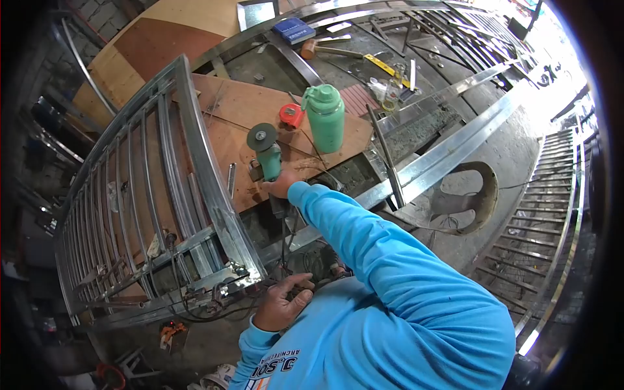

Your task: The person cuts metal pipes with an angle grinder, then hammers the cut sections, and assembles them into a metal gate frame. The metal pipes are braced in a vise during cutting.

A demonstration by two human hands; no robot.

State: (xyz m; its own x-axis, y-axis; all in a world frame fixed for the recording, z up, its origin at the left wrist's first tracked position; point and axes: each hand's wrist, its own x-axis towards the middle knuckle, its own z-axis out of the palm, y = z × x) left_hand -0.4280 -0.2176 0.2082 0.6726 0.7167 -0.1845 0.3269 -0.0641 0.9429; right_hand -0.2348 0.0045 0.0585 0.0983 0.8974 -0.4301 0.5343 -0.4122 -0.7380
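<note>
Right grip (pixel 282 184) clasps the angle grinder (pixel 269 164), arm (pixel 370 237) stretched forward.

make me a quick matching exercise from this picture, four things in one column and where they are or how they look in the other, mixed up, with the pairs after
Column one
1. angle grinder
2. bottle
3. tape measure
4. mallet

Column two
A. red, lying on the brown board
B. lying beside something blue and box-like
C. in the grip of the right hand
D. green, standing upright with its lid on

Pairs: 1-C, 2-D, 3-A, 4-B
</note>
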